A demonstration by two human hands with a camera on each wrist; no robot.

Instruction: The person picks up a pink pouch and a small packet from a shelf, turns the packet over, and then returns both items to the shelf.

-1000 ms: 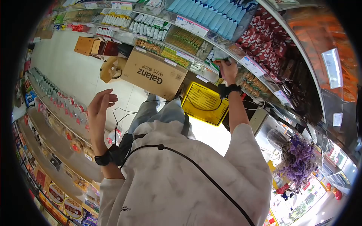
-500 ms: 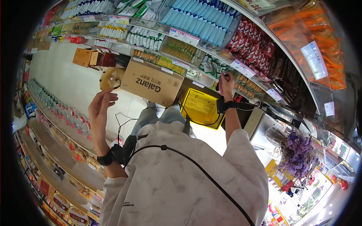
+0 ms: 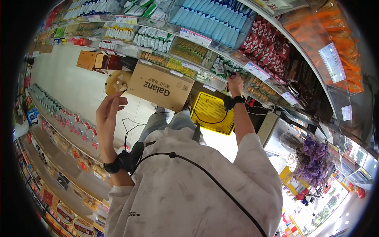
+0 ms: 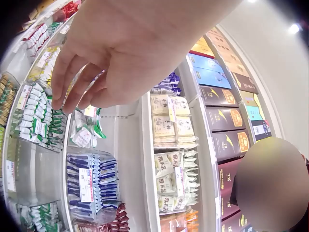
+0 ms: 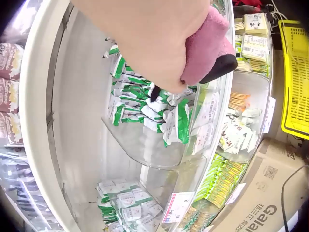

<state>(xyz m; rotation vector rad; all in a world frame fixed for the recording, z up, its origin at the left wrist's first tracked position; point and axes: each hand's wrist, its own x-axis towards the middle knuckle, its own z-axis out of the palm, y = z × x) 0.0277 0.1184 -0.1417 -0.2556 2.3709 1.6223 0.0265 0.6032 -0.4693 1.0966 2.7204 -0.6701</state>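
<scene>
My right hand [image 3: 235,83] grips a folded pink cloth [image 5: 207,46] with a black part, right at the front edge of a lower shelf bin. Green-and-white snack packets [image 5: 140,104] lie in that clear bin just beyond the hand; a black tip shows below the fingers against them. The fingers themselves are mostly hidden in the right wrist view. My left hand [image 3: 108,112] is raised in the air at the other side, fingers loosely bent and holding nothing. In the left wrist view it overlaps shelves of packets [image 4: 38,118].
A yellow basket [image 3: 213,114] and a Galanz carton [image 3: 160,85] stand below the shelf. Blue packets [image 3: 213,21] and red packets [image 3: 264,43] fill upper bins. Price tags [image 3: 256,71] line the shelf edges. Dried purple flowers [image 3: 314,160] stand at the right; black cables cross my body.
My right hand drew back from the bin to the shelf edge with the pink cloth, then turned and moved slightly toward the green-and-white packets. My left hand stayed nearly still.
</scene>
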